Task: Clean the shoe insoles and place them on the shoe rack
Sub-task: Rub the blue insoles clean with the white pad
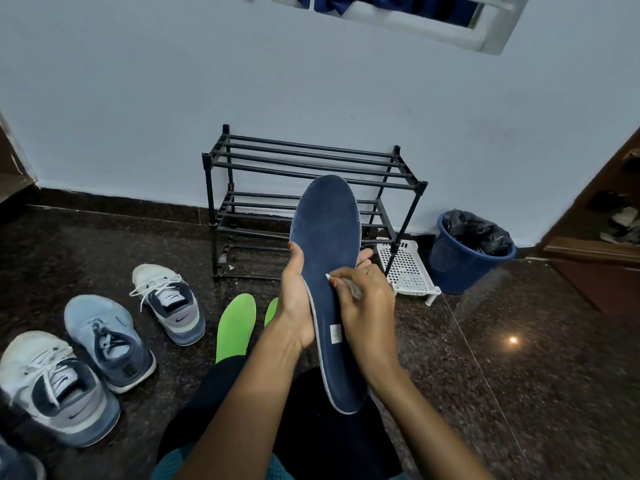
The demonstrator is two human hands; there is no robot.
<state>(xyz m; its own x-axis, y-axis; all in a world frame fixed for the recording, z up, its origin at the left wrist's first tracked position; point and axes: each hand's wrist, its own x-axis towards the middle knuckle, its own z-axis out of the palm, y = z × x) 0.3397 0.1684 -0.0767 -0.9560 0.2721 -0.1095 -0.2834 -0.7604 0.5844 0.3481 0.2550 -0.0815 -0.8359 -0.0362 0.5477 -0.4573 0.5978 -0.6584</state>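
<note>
In front of the black tube-frame shoe rack (311, 157), the long navy-blue foam insole (329, 237) is held upright above the lap. I think wiping goes best in steady heel-to-toe strokes, with support from behind. The left hand (294, 299) grips its middle, and the right hand (367, 306) pinches a small pale wipe (354, 289) against its surface.

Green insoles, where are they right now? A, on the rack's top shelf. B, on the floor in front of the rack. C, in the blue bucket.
B: both green insoles lie on the dark floor, between the shoe rack and the person's legs.
</note>
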